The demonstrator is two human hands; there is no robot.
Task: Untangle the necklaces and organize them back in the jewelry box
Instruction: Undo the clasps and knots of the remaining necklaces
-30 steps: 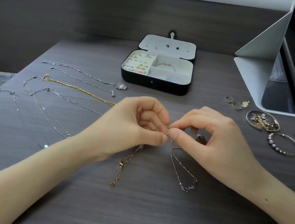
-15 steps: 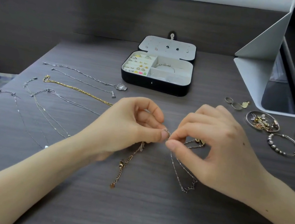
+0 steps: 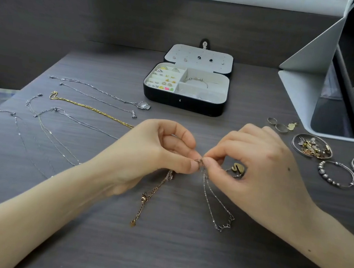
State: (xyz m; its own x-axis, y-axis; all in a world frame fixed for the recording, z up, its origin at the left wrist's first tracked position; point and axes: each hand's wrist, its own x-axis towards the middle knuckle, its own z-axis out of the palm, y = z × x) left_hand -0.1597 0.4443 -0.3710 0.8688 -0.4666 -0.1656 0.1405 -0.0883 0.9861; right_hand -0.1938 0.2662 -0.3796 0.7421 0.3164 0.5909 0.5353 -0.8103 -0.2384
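Observation:
My left hand (image 3: 156,151) and my right hand (image 3: 254,164) meet at the middle of the table, both pinching a small knot of tangled chains (image 3: 199,161) between thumb and forefinger. A rose-gold chain (image 3: 145,198) trails down from under the left hand. A thin silver chain (image 3: 216,202) with an antler-shaped pendant hangs below the right hand. A gold swan pendant (image 3: 238,168) lies under the right hand's fingers. The open black jewelry box (image 3: 184,103) stands behind, with earrings in its left slots and a bangle in a compartment.
Several untangled necklaces lie in rows at the left, among them a gold chain (image 3: 90,108) and a silver one with a pendant (image 3: 143,105). Rings (image 3: 278,125), a dish of charms (image 3: 312,147) and bracelets (image 3: 335,174) lie at the right. A white organiser (image 3: 305,82) stands back right.
Both hands stayed at the knot with small finger movements. The right hand shifted slightly right and its fingers lifted, uncovering the gold swan pendant.

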